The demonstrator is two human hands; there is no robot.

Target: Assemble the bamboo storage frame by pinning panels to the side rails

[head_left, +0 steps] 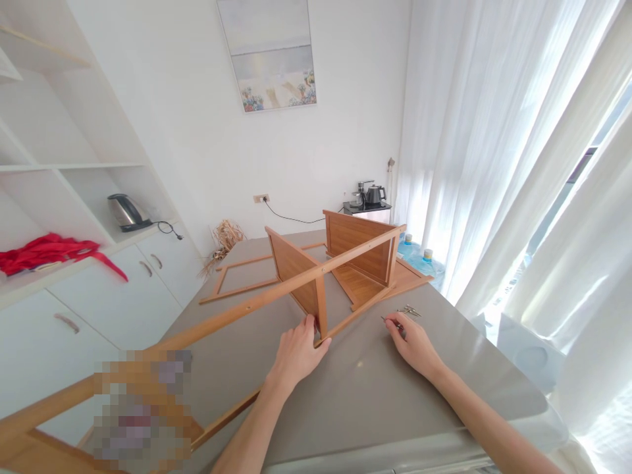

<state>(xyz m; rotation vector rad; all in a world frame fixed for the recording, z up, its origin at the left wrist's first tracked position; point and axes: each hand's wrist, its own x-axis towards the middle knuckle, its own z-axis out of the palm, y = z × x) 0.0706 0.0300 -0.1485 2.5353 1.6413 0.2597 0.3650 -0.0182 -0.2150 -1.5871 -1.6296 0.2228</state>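
A wooden shelf frame [291, 284] lies on its side across the grey table, its shelf boards standing on edge. My left hand [297, 350] is closed around the lower rail where the middle shelf board [302, 280] meets it. The thumb rests on the rail, and some fingers are hidden behind the board. To the right, my right hand [412, 341] pinches a thin metal screw just above the tabletop; mostly the tip shows. Several loose screws [409, 310] lie just beyond its fingers.
On the table [355, 395], a flat wooden frame [241, 288] lies behind the shelf. A blurred patch covers the lower left. White cabinets with a kettle [127, 212] and red cloth [49, 253] stand left. Curtains, water bottles [428, 262] and a coffee maker [363, 195] are right and behind.
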